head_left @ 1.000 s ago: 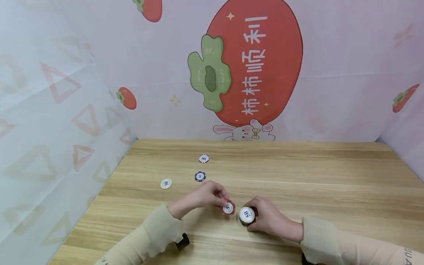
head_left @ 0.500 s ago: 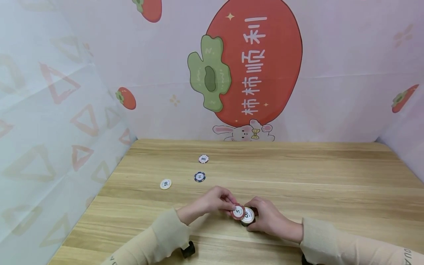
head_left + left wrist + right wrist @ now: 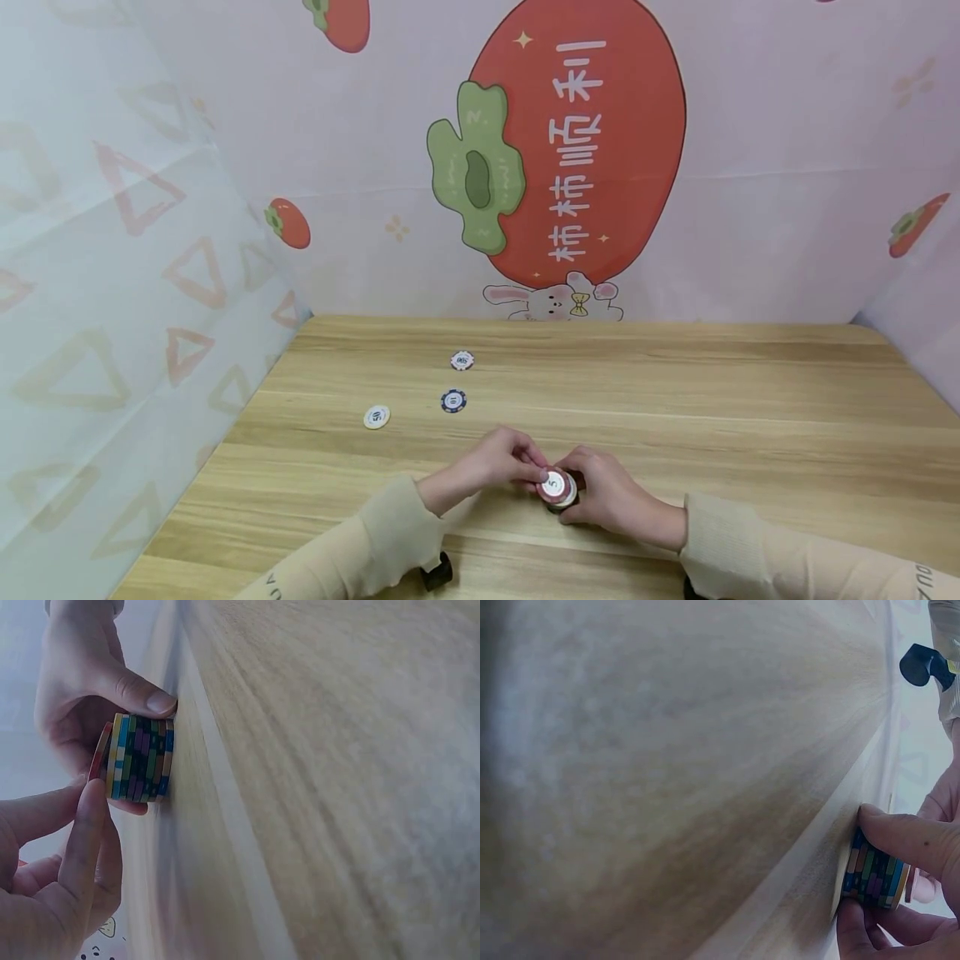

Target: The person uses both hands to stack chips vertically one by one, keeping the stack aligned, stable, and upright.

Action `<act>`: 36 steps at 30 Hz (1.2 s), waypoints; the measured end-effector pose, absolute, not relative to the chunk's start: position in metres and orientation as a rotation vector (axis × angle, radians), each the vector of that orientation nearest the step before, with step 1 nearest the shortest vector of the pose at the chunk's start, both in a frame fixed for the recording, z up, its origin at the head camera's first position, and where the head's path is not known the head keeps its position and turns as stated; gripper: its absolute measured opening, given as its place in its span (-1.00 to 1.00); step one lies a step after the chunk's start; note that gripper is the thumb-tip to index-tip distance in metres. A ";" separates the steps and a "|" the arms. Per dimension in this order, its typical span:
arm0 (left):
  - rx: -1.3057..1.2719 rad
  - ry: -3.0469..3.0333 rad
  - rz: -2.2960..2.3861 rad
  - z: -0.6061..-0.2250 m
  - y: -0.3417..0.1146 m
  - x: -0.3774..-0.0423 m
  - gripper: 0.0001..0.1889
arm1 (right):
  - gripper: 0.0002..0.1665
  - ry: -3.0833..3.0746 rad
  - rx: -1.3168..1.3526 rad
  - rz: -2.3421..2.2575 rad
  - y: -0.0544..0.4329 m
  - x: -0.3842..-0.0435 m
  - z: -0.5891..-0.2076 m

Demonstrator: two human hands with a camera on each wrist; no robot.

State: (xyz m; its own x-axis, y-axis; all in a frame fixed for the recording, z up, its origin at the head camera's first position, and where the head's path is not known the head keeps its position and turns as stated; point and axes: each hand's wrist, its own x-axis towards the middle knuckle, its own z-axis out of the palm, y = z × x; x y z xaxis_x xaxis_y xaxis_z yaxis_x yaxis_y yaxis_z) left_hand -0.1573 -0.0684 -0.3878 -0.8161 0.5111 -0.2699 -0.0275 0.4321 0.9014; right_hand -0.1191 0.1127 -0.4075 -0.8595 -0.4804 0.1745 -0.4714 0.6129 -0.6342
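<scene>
My left hand pinches a red poker chip marked 5 by its edge. The red chip lies slightly tilted over the top of a short stack of poker chips, touching or almost touching it. A pale chip tops the stack, with several coloured rims below it in the left wrist view. My right hand grips the stack from its right side, thumb and fingers around the rims. That stack stands upright on the wooden table. The number on its top chip is mostly hidden by the red one.
Three loose chips lie flat at the table's left: a white 500 chip, a dark blue 10 chip and a pale 50 chip. A printed cloth wall stands behind the wooden table.
My left hand has moved right, bringing the red chip from beside the stack to over its top. My right hand has stayed around the stack.
</scene>
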 end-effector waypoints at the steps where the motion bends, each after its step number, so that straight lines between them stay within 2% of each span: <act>1: 0.406 2.186 1.378 -0.387 -0.067 -0.156 -0.91 | -0.48 2.804 -0.821 -1.099 0.113 -0.119 -0.407; 22: 0.474 2.396 1.233 -0.383 -0.059 -0.151 -0.90 | -0.49 2.777 -0.795 -1.091 0.113 -0.120 -0.407; 30: 0.656 2.491 1.089 -0.384 -0.064 -0.159 -0.91 | -0.48 2.777 -0.806 -1.093 0.113 -0.120 -0.406; 36: 0.954 2.580 0.790 -0.381 -0.073 -0.169 -0.91 | -0.48 2.781 -0.798 -1.089 0.113 -0.120 -0.407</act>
State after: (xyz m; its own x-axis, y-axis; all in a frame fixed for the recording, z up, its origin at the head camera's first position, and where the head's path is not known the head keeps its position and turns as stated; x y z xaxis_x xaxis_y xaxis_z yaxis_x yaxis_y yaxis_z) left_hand -0.1694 -0.0731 -0.3810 -0.7432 0.6655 -0.0688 0.5129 0.6329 0.5800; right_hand -0.1198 0.1131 -0.4073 -0.8656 -0.4818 0.1365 -0.4464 0.6188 -0.6464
